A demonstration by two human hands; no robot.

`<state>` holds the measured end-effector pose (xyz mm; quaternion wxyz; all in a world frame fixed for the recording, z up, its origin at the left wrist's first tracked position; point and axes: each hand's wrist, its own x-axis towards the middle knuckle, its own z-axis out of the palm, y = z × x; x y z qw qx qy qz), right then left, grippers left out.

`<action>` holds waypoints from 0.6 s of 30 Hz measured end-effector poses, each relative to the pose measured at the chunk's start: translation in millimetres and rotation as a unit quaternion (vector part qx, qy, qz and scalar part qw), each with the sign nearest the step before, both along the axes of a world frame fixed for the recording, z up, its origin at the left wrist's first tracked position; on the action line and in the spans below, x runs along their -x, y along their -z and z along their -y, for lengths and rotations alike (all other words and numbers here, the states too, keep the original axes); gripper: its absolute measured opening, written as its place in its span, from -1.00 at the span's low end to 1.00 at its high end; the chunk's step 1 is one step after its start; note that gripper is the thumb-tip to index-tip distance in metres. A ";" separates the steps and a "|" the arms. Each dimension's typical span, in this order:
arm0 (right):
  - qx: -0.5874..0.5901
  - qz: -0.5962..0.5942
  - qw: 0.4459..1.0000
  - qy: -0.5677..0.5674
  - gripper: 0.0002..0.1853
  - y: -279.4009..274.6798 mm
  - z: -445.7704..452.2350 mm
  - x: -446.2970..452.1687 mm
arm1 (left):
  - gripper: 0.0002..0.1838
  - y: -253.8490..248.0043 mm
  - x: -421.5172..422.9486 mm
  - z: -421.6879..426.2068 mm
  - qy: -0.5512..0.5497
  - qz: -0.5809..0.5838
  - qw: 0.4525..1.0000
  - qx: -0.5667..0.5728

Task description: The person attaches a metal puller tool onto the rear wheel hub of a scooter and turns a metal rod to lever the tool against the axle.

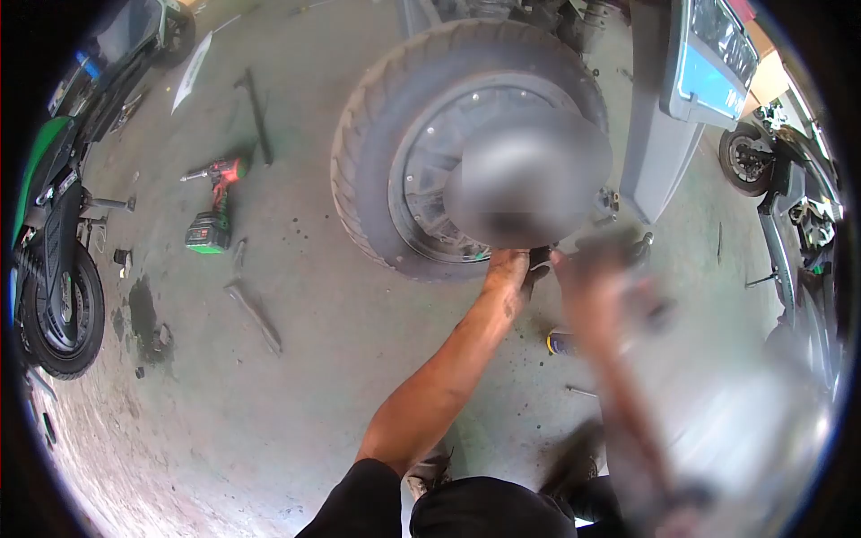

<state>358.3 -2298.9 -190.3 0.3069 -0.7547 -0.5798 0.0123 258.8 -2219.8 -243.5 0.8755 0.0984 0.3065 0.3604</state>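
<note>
The left hand [511, 262], its opening obscured, adjoins the wheel [369, 160].

1 dusty, chunky-treaded wheel [414, 170]

There are two hands [509, 262] [592, 282], one large wheel [369, 170], one drill [220, 190]
</note>
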 end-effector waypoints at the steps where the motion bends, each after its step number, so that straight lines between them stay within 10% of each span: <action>1: -0.010 0.109 0.994 -0.005 -0.57 -1.0 1.3 -1.8 | -0.73 0.9 -0.5 -1.0 0.003 0.001 1.000 -0.007; 3: 0.078 0.147 0.986 -0.005 -0.57 9.9 3.4 -7.9 | -0.72 0.4 1.8 -0.5 0.009 0.001 1.000 -0.017; 5: 0.052 -0.248 0.967 0.013 -0.58 22.0 4.0 6.1 | -0.74 -4.1 5.0 1.1 0.012 0.017 1.000 -0.002; 8: 0.040 -0.491 0.870 -0.008 -0.61 33.8 -3.2 -0.6 | -0.77 8.9 5.5 -2.5 0.005 0.038 0.999 -0.025; 11: 0.050 -0.170 0.983 -0.046 -0.65 -3.2 -4.8 15.5 | -0.78 9.5 -1.7 -3.3 -0.046 0.022 0.998 -0.032; 15: 0.008 0.171 0.981 -0.091 -0.67 -14.7 -5.1 11.5 | -0.77 11.9 -1.1 -2.2 -0.043 0.039 0.996 -0.062; 18: -0.011 -0.210 0.975 -0.066 -0.59 35.5 -5.9 -27.6 | -0.77 7.9 -1.9 -4.2 -0.027 -0.005 0.999 -0.026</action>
